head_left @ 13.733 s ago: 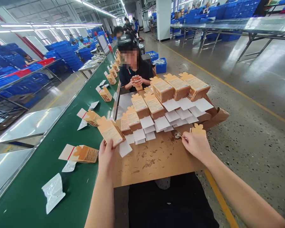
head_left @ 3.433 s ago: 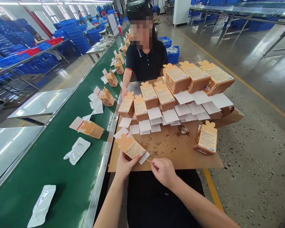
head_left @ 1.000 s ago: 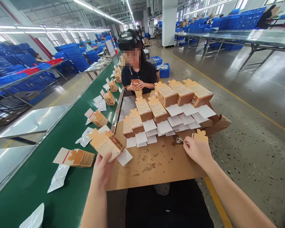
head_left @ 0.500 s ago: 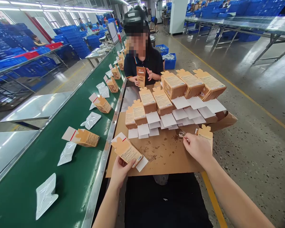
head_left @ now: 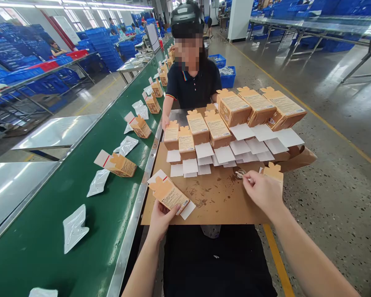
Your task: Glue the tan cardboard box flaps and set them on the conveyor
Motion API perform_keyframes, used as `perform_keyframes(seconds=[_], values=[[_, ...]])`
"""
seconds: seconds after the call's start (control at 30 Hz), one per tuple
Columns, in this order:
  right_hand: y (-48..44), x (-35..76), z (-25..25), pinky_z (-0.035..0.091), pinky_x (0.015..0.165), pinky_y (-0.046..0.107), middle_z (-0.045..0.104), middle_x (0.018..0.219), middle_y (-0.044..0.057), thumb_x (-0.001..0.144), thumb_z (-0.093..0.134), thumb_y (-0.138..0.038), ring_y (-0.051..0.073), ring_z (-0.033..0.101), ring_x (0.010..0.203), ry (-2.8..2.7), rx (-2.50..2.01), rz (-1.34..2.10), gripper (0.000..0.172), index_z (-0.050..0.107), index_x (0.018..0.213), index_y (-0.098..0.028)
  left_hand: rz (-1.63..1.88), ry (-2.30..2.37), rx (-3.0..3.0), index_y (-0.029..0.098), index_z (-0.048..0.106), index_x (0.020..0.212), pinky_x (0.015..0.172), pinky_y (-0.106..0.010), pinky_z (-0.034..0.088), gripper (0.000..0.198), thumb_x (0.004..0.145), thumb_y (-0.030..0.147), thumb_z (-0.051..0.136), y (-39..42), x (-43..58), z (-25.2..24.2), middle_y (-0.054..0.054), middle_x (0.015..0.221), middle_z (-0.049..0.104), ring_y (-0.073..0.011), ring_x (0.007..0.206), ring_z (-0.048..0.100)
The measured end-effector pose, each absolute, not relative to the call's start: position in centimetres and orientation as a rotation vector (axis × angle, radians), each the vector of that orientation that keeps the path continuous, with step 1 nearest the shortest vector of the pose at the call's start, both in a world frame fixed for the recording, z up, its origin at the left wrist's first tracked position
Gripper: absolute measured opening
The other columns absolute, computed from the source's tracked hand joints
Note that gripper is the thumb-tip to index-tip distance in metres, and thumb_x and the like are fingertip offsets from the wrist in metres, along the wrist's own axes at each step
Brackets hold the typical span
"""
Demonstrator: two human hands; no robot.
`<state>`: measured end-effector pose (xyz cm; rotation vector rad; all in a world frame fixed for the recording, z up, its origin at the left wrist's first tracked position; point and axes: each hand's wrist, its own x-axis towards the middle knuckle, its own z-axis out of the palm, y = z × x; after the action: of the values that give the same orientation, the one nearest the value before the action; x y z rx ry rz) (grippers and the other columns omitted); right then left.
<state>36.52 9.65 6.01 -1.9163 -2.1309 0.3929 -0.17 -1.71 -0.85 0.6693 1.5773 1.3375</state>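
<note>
My left hand (head_left: 163, 216) is closed around the lower end of a small brown carton (head_left: 170, 194), thumb on its printed face. The carton lies tilted over the cardboard sheet (head_left: 210, 210), with its scalloped tab and white flap towards the belt and another white flap out at the near end. My right hand (head_left: 262, 189) is pinched at a small pale ring-like thing (head_left: 240, 173) on the sheet; its exact kind is too small to tell. Partly hidden behind that hand stands another carton (head_left: 273, 173). Ahead, stacked cartons (head_left: 216, 130) have white flaps pointing towards me.
A green conveyor belt (head_left: 105, 222) with a metal edge runs along my left, carrying cartons (head_left: 123, 165) and silvery pouches (head_left: 76, 227). Across the sheet a co-worker (head_left: 193, 82) reaches to a carton (head_left: 172, 132) at the stack's left end. Blue crates (head_left: 227, 76) stand behind.
The co-worker's carton, earlier held up, now sits on the stack's left end. Belt items have shifted away from me, and another pouch shows at the bottom edge. Both my hands keep their places.
</note>
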Motion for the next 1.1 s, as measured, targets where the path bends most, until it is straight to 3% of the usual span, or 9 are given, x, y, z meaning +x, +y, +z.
perform_keyframes(seconds=[0.13,0.33,0.5,0.73,0.9,1.1], values=[[2.9,30.3,0.9,0.050,0.070,0.028,0.083,0.076,0.000,0.111,0.064,-0.022,0.017,0.074,0.066,-2.103,-1.304,0.540,0.027,0.084,0.093,-0.027,1.318,1.575,0.676,0.022,0.075,0.124,0.124,-0.059,0.064,0.085,0.060,0.056,0.118,-1.8,-0.5,-0.7,-0.018,0.136,0.089,-0.0429,0.135,0.085],[-1.5,22.5,-4.2,0.038,0.065,0.029,0.068,0.063,-0.003,0.105,0.062,-0.009,0.013,0.059,0.056,-2.193,-1.093,0.468,0.034,0.066,0.075,-0.024,1.333,1.623,0.717,0.024,0.072,0.121,0.115,-0.059,0.068,0.085,0.058,0.059,0.118,-2.3,0.3,-1.3,-0.016,0.126,0.089,-0.0421,0.125,0.087],[-0.7,24.2,-4.0,0.039,0.064,0.027,0.065,0.064,-0.004,0.109,0.058,-0.009,0.013,0.058,0.056,-2.121,-1.118,0.469,0.035,0.067,0.079,-0.025,1.381,1.652,0.697,0.025,0.071,0.127,0.114,-0.059,0.068,0.095,0.052,0.060,0.118,-2.7,1.0,-2.1,-0.017,0.129,0.088,-0.0427,0.125,0.087],[-1.1,27.0,-3.8,0.044,0.062,0.025,0.064,0.062,-0.005,0.111,0.062,-0.016,0.013,0.058,0.054,-1.949,-1.183,0.487,0.031,0.075,0.085,-0.025,1.359,1.804,0.952,0.026,0.071,0.133,0.109,-0.052,0.069,0.089,0.060,0.052,0.116,-4.4,1.5,-2.6,-0.016,0.130,0.086,-0.0426,0.126,0.085],[-1.9,27.5,-3.9,0.047,0.060,0.026,0.063,0.062,-0.003,0.115,0.059,-0.022,0.015,0.058,0.053,-1.887,-1.243,0.539,0.037,0.076,0.082,-0.026,1.314,1.886,1.012,0.028,0.072,0.131,0.098,-0.049,0.069,0.083,0.062,0.051,0.113,-4.8,1.6,-2.5,-0.015,0.125,0.086,-0.0432,0.120,0.085],[-1.8,27.8,-3.3,0.049,0.057,0.028,0.060,0.059,-0.003,0.116,0.057,-0.030,0.017,0.055,0.051,-1.849,-1.259,0.589,0.042,0.074,0.078,-0.026,1.274,1.927,1.030,0.029,0.070,0.128,0.097,-0.050,0.069,0.079,0.063,0.052,0.110,-4.1,2.0,-2.2,-0.015,0.121,0.087,-0.0440,0.119,0.086]])
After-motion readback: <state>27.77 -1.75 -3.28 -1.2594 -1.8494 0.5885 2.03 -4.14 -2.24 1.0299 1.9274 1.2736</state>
